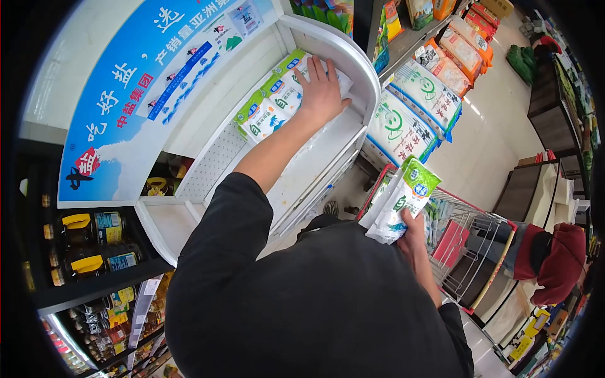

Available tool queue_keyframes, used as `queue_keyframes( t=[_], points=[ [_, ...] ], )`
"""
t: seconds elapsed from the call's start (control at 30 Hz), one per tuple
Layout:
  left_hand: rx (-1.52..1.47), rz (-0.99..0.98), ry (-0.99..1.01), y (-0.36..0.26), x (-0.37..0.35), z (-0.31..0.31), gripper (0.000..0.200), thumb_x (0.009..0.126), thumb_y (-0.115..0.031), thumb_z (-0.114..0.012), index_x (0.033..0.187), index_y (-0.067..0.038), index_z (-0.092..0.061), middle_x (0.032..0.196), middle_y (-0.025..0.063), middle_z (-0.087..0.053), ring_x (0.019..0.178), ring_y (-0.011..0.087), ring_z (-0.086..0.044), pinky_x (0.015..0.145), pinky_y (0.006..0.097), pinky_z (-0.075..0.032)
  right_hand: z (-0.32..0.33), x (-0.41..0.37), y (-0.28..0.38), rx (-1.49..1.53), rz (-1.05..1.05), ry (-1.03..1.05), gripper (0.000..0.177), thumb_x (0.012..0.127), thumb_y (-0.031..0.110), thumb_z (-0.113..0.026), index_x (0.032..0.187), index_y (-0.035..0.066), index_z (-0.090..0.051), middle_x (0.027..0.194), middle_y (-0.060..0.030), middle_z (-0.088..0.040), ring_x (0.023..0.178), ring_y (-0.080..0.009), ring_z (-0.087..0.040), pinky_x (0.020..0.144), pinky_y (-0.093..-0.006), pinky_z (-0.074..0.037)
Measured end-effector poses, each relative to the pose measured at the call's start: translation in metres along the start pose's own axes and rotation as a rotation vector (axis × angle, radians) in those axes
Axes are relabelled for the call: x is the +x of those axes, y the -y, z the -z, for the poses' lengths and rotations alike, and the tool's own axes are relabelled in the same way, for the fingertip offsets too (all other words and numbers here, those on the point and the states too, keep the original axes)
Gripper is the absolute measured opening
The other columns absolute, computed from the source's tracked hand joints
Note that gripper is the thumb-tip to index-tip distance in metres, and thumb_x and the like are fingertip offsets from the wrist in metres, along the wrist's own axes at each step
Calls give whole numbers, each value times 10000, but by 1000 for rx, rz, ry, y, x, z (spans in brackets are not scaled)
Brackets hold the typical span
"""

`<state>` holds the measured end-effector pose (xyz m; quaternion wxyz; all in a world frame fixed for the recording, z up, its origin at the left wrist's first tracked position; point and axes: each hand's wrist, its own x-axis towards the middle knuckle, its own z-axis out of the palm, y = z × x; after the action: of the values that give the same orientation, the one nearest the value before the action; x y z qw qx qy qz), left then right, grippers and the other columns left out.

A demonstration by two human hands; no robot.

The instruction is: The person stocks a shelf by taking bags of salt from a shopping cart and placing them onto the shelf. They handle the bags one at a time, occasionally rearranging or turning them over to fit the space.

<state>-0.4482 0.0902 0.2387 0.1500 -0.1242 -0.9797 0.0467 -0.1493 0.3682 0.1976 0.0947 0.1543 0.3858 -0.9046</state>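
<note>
My left hand [320, 91] lies on the row of green-and-white salt bags [271, 120] in the white display shelf. Its fingers are spread and nothing is gripped. The bags stand side by side against the shelf's back, and my hand hides part of those at the far end. On the other side, my right hand [413, 236] is closed around a salt bag [406, 201] of the same green-and-white look, held tilted above the shopping cart. At least one more white bag seems to be behind it, partly hidden.
A shopping cart [466, 264] with goods inside stands at my right. Large rice bags [403, 129] are stacked beyond the shelf end. Oil bottles [85, 242] fill the shelves at left. A blue sign [120, 126] backs the display. A person in a dark red top [561, 258] is behind the cart.
</note>
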Motion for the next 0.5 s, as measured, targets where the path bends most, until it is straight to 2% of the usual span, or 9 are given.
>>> queue_keyframes(
  t=[0.2, 0.27, 0.3, 0.37, 0.4, 0.43, 0.5],
  points=[
    [-38, 18, 20, -3, -3, 11, 1227, 812, -676, -759, 1576, 137, -249, 1608, 437, -229, 1544, 555, -185, 1115, 831, -183, -4, -2, 7, -1, 4, 76, 593, 918, 146, -807, 1421, 3, -527, 1313, -112, -682, 1155, -248, -699, 1014, -412, -568],
    [-28, -15, -30, -2, -6, 24, 1198, 804, -688, -762, 1570, 110, -300, 1617, 396, -272, 1555, 502, -214, 1168, 769, -182, -11, -2, 11, -11, 9, 89, 595, 920, 143, -804, 1426, 3, -523, 1314, -113, -682, 1160, -249, -697, 1017, -413, -567],
    [-40, -26, -37, -3, -9, 29, 1198, 804, -688, -762, 1570, 110, -300, 1617, 396, -272, 1555, 502, -214, 1168, 769, -182, -14, -3, 14, -18, 10, 92, 597, 923, 141, -801, 1431, 2, -520, 1316, -113, -681, 1166, -249, -695, 1019, -413, -566],
    [-206, -79, -150, -13, -26, 58, 1160, 814, -675, -766, 1563, 96, -331, 1635, 330, -315, 1562, 446, -246, 1226, 657, -199, -24, -3, 18, -36, 31, 83, 580, 937, 124, -782, 1433, -10, -513, 1350, -133, -662, 1193, -262, -684, 1032, -430, -563],
    [-347, -127, -255, -24, -42, 73, 895, 925, -559, -733, 1497, 77, -469, 1539, 276, -494, 1487, 363, -420, 1211, 535, -318, -23, -3, 18, -28, 21, 95, 564, 946, 111, -769, 1432, -14, -512, 1356, -139, -659, 1195, -268, -683, 1033, -437, -564],
    [-360, -142, -251, -36, -56, 80, 895, 925, -559, -733, 1497, 77, -469, 1539, 276, -494, 1487, 363, -420, 1211, 535, -318, -22, -1, 19, -19, 12, 117, 549, 955, 98, -756, 1432, -18, -510, 1362, -144, -655, 1197, -273, -682, 1033, -443, -565],
    [-1427, -160, 230, -50, -91, 93, 651, 983, -468, -717, 1347, 64, -623, 1236, 239, -709, 1149, 250, -686, 989, 412, -535, -26, -3, 21, 1, 9, 144, 522, 968, 71, -731, 1431, -19, -508, 1359, -148, -656, 1195, -277, -683, 1027, -449, -572]
  ],
)
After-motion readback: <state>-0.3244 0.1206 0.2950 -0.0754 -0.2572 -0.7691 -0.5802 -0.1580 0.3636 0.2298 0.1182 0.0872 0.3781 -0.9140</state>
